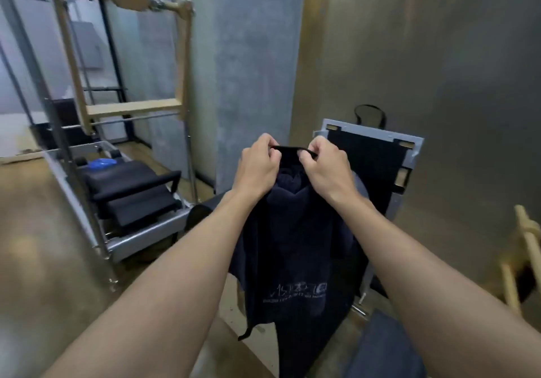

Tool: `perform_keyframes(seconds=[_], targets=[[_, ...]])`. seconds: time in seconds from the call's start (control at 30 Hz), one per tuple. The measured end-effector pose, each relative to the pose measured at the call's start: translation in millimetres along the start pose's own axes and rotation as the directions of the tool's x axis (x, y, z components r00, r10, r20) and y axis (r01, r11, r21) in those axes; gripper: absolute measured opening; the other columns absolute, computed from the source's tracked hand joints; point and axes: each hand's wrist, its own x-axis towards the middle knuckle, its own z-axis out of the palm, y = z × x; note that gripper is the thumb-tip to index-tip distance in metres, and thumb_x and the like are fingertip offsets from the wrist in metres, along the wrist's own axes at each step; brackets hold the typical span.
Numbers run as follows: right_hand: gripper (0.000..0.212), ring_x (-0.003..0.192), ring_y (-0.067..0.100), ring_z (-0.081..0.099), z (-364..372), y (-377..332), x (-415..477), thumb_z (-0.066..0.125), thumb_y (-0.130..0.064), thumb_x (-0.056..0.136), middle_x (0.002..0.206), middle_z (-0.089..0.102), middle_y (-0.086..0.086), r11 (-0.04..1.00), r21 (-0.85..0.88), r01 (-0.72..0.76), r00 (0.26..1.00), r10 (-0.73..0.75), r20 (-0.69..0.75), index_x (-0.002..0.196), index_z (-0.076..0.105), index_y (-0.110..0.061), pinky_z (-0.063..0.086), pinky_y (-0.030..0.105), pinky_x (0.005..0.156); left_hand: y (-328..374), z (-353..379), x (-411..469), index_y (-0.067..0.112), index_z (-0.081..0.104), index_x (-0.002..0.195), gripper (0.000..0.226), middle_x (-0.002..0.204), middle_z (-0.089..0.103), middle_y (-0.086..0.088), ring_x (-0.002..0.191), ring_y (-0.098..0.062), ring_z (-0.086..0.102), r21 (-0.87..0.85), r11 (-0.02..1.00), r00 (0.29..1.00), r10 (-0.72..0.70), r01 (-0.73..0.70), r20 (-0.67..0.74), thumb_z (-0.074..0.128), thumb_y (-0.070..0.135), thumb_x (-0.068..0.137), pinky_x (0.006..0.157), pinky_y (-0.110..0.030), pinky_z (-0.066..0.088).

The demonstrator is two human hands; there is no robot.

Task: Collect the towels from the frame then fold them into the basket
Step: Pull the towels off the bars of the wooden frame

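Observation:
A dark navy towel [292, 248] with pale printed lettering hangs down in front of me at the centre of the view. Its top edge is pinched between my left hand [257, 164] and my right hand [325, 166], which are close together at chest height. The cloth drapes loosely, and a thin strap dangles from its lower left. No basket is in view. A wooden and metal frame [128, 55] stands at the left, with no towel visible on it.
A grey reformer machine [126, 196] with black pads lies under the frame on the left. A grey board with a black panel [369, 166] leans on the wall behind the towel. Wooden rods [524, 248] stand at the right edge. A dark cloth [383, 348] lies at the bottom right.

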Motion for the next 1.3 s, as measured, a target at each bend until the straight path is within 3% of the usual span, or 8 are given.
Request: perform_keyframes(seconds=[0.23,0.47,0.57,0.67,0.8,1.07,1.13,1.3], targets=[[0.015,0.081,0.027,0.050,124,-175,-12,0.056,-0.024,0.091,0.074,0.056,0.002,0.965,0.187,0.187,0.941,-0.230,0.249,0.082,0.054,-0.012,0.034,0.035,0.067,-105,-198,-16,0.006,0.059,0.096,0.023,0.098,0.068,-0.017,0.095,-0.039,0.058,0.224,0.970,0.964,-0.031,0.092,-0.264,0.042,0.020,0.101,0.080,-0.045,0.043],[0.021,0.077,0.027,0.048,247,-310,-64,0.056,-0.025,0.091,0.075,0.059,0.008,0.882,0.392,0.259,0.851,-0.401,0.339,0.077,0.052,-0.010,0.037,0.038,0.070,-193,-352,-74,0.019,0.068,0.093,0.014,0.096,0.070,0.002,0.096,-0.020,0.062,0.216,0.944,0.936,-0.179,0.251,-0.304,0.056,0.024,0.092,0.086,-0.032,0.047],[0.024,0.068,0.020,0.045,291,-348,-81,0.056,-0.027,0.093,0.069,0.054,0.002,0.834,0.480,0.273,0.793,-0.478,0.378,0.080,0.051,-0.008,0.033,0.036,0.062,-222,-395,-92,0.015,0.072,0.096,0.016,0.082,0.065,0.009,0.076,-0.007,0.056,0.209,0.928,0.931,-0.249,0.308,-0.268,0.060,0.014,0.085,0.068,-0.013,0.040],[0.027,0.057,0.013,0.040,334,-379,-87,0.056,-0.028,0.095,0.060,0.046,-0.002,0.779,0.549,0.302,0.711,-0.568,0.415,0.082,0.048,-0.006,0.032,0.032,0.058,-259,-425,-100,0.013,0.073,0.093,0.018,0.068,0.062,0.006,0.063,-0.010,0.052,0.197,0.897,0.906,-0.345,0.395,-0.244,0.059,0.012,0.082,0.057,-0.020,0.038],[0.026,0.056,0.015,0.038,402,-416,-78,0.055,-0.028,0.095,0.060,0.043,-0.001,0.717,0.629,0.299,0.637,-0.641,0.428,0.081,0.046,-0.008,0.033,0.036,0.059,-316,-459,-94,0.007,0.068,0.080,0.012,0.060,0.056,0.002,0.047,0.001,0.048,0.115,0.851,0.825,-0.451,0.512,-0.340,0.067,0.016,0.088,0.046,-0.014,0.033],[0.023,0.070,0.014,0.046,540,-474,-23,0.060,-0.031,0.094,0.069,0.051,-0.005,0.722,0.602,0.341,0.475,-0.685,0.553,0.082,0.052,-0.013,0.036,0.028,0.062,-434,-516,-30,0.008,0.059,0.073,0.030,0.067,0.059,-0.003,0.074,-0.024,0.056,0.205,0.694,0.619,-0.418,0.690,-0.665,0.064,0.030,0.093,0.062,-0.032,0.032],[0.023,0.067,0.013,0.048,569,-487,-12,0.060,-0.032,0.093,0.067,0.053,-0.005,0.716,0.613,0.333,0.484,-0.688,0.541,0.079,0.050,-0.017,0.039,0.033,0.064,-457,-527,-13,0.013,0.056,0.071,0.030,0.068,0.060,-0.002,0.074,-0.026,0.057,0.220,0.672,0.579,-0.372,0.707,-0.726,0.063,0.032,0.093,0.063,-0.032,0.036],[0.022,0.050,0.009,0.039,632,-548,15,0.058,-0.026,0.095,0.056,0.047,-0.005,0.564,0.794,0.227,0.687,-0.671,0.281,0.078,0.048,-0.017,0.032,0.022,0.051,-501,-577,51,0.012,0.060,0.077,0.026,0.062,0.060,0.006,0.063,-0.020,0.058,0.252,0.789,0.546,-0.124,0.561,-0.829,0.059,0.030,0.096,0.063,-0.033,0.041]])
